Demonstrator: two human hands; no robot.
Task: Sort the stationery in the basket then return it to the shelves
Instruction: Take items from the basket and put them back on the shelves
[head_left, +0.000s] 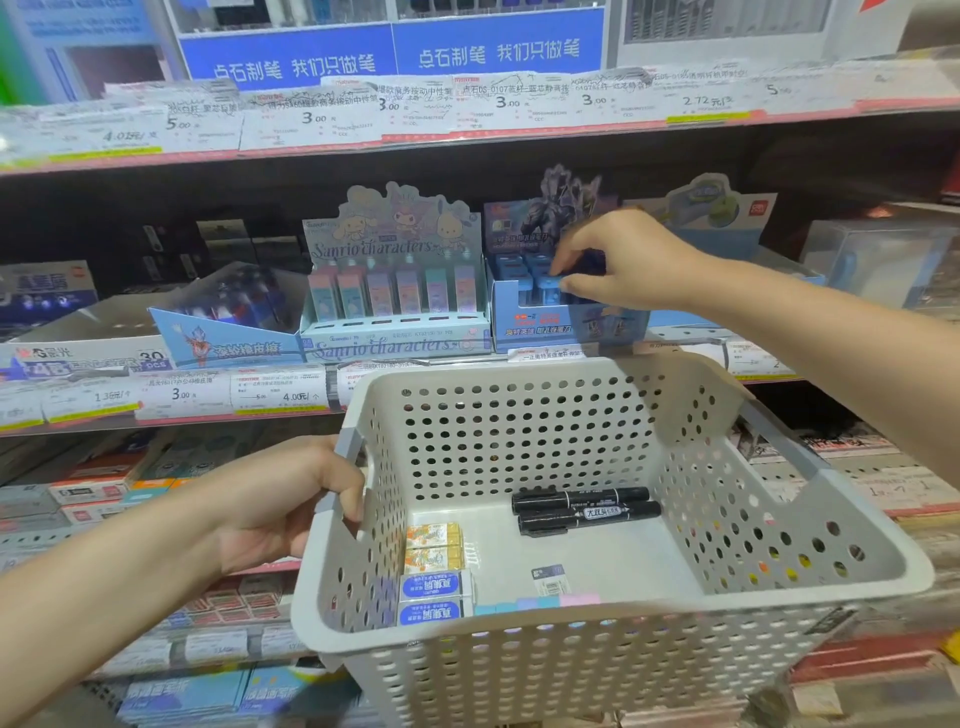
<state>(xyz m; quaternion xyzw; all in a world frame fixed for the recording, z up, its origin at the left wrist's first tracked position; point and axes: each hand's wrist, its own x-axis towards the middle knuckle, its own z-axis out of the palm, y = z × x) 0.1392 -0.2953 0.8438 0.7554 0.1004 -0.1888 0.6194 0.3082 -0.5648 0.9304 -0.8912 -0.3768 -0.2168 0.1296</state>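
The perforated grey basket (597, 660) is gripped at its left handle by the left hand (291, 499). Two black markers (584, 509) and erasers (434, 571) lie inside. Beyond it, right of the "Sanrio characters" box (395, 332), a dark item (587, 267) is pinched by the right hand (634, 260) over the blue display box (545, 317).

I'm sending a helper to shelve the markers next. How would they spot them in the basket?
Look inside the white perforated basket held by the left hand. On its floor toward the back lie two black markers, side by side and touching. They are the only long, dark items there; the erasers at the left wall are short blocks.
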